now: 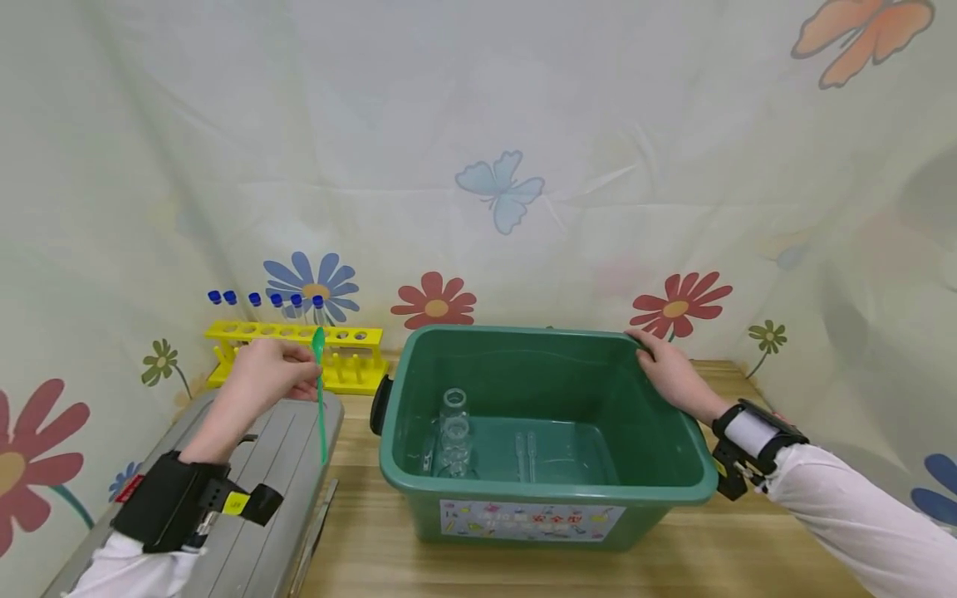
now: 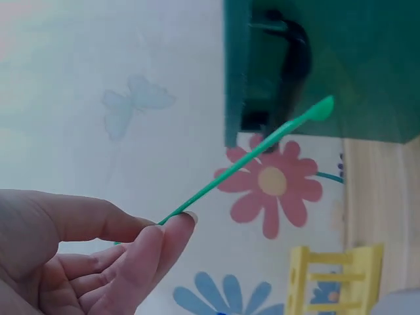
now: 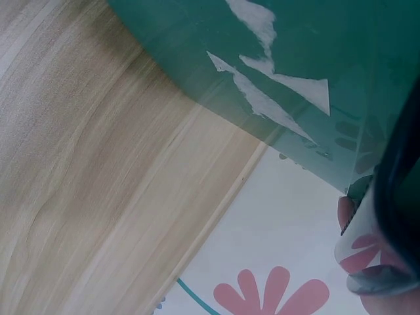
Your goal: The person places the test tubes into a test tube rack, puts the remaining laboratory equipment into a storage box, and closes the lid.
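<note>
In the head view my left hand [image 1: 272,370] pinches a thin green spoon [image 1: 322,419] between thumb and fingertips, its small bowl pointing up. The left wrist view shows the spoon [image 2: 256,153] slanting away from the fingers. My right hand [image 1: 673,378] grips the rim of a green plastic bin [image 1: 553,490] at its back right corner. Inside the bin, clear round-mouthed vessels [image 1: 454,436] stand at the left, with two slender clear droppers [image 1: 532,457] near the middle. Only a few right fingertips show in the right wrist view, by the bin's dark handle.
At the back left stands a yellow test tube rack [image 1: 359,384] holding several tubes with blue caps [image 1: 255,299]. A grey ridged lid [image 1: 280,473] lies under my left arm. Beside it on the wooden table [image 1: 359,531] lies a slim metal tool [image 1: 317,523]. A flowered curtain hangs behind.
</note>
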Demonstrator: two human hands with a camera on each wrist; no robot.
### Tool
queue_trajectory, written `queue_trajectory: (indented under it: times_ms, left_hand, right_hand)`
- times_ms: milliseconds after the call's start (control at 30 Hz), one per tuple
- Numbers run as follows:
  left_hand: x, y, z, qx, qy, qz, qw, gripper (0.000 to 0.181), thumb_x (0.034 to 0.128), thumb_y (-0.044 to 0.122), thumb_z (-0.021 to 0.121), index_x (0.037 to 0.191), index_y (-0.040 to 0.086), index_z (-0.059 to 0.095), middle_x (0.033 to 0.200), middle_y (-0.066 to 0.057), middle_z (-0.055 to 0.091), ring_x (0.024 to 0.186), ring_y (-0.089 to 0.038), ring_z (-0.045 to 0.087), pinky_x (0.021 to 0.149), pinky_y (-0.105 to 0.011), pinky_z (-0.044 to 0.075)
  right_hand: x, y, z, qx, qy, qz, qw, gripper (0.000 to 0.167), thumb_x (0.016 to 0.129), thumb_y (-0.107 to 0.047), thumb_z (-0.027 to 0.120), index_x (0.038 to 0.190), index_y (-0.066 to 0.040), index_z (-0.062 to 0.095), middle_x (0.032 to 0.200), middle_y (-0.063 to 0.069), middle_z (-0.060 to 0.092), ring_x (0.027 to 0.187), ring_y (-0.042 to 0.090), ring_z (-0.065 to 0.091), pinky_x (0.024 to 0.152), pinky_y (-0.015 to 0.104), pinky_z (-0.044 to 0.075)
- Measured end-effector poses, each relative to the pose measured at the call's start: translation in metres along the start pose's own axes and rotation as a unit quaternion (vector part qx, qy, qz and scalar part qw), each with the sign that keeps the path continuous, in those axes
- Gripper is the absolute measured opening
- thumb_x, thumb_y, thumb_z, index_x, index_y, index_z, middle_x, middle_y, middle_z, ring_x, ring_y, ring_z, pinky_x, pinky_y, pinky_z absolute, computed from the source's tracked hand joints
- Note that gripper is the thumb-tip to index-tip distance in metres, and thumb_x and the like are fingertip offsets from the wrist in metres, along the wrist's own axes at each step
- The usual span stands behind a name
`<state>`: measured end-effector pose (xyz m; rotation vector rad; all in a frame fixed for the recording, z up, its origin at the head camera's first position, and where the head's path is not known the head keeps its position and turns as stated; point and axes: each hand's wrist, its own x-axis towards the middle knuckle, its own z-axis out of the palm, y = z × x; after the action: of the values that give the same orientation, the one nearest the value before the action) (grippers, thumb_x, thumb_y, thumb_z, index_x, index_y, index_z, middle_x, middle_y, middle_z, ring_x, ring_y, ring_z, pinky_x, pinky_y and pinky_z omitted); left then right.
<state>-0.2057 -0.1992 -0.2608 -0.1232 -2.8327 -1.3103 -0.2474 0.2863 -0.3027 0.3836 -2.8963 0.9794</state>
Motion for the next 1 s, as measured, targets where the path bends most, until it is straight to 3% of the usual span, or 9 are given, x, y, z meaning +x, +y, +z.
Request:
queue_trajectory:
  times_ms: [167, 433, 733, 867, 1000]
  left_hand:
    - [0.002, 0.022, -0.001, -0.032, 0.021, 0.029, 0.9988, 0.027, 0.0873, 0.008, 0.057, 0.104, -0.013, 0.057, 0.082, -0.018, 0.063, 0.064, -0.022, 0.063, 0.060, -0.028, 0.051]
    - [0.015, 0.051, 0.012, -0.103, 0.012, 0.059, 0.9928, 0.023, 0.0867, 0.008, 0.060, 0.099, -0.011, 0.059, 0.084, -0.019, 0.063, 0.069, -0.022, 0.065, 0.065, -0.026, 0.050]
    - [0.031, 0.079, 0.044, -0.196, -0.062, 0.057, 0.9769, 0.021, 0.0856, 0.007, 0.062, 0.095, -0.011, 0.058, 0.076, -0.018, 0.062, 0.069, -0.030, 0.064, 0.065, -0.031, 0.051]
    - [0.039, 0.092, 0.064, -0.195, -0.088, 0.048, 0.9758, 0.019, 0.0841, 0.006, 0.064, 0.096, -0.008, 0.061, 0.076, -0.017, 0.063, 0.066, -0.027, 0.064, 0.061, -0.033, 0.051]
    - [0.047, 0.106, 0.085, -0.180, -0.104, 0.061, 0.9763, 0.015, 0.0825, 0.006, 0.065, 0.092, -0.005, 0.064, 0.073, -0.015, 0.064, 0.065, -0.027, 0.064, 0.058, -0.033, 0.052]
  right_hand:
    - [0.001, 0.000, 0.000, -0.006, 0.003, -0.001, 1.0000, 0.041, 0.096, -0.002, 0.036, 0.135, 0.008, 0.029, 0.105, 0.024, 0.051, 0.056, 0.021, 0.042, 0.049, 0.031, 0.035]
    - [0.001, 0.000, 0.000, -0.001, 0.002, 0.000, 1.0000, 0.041, 0.097, -0.002, 0.036, 0.135, 0.008, 0.029, 0.106, 0.024, 0.051, 0.058, 0.021, 0.045, 0.049, 0.030, 0.037]
    - [0.002, 0.001, 0.001, -0.004, 0.002, -0.001, 1.0000, 0.041, 0.097, -0.002, 0.036, 0.136, 0.008, 0.029, 0.108, 0.025, 0.051, 0.061, 0.022, 0.045, 0.052, 0.032, 0.037]
    - [0.003, 0.002, 0.001, -0.005, 0.002, -0.003, 1.0000, 0.041, 0.096, -0.002, 0.036, 0.136, 0.008, 0.028, 0.109, 0.024, 0.051, 0.062, 0.023, 0.044, 0.054, 0.033, 0.037]
    - [0.003, 0.001, 0.002, -0.003, 0.000, -0.003, 1.0000, 0.042, 0.097, -0.002, 0.036, 0.136, 0.008, 0.028, 0.107, 0.024, 0.051, 0.060, 0.022, 0.043, 0.053, 0.033, 0.036]
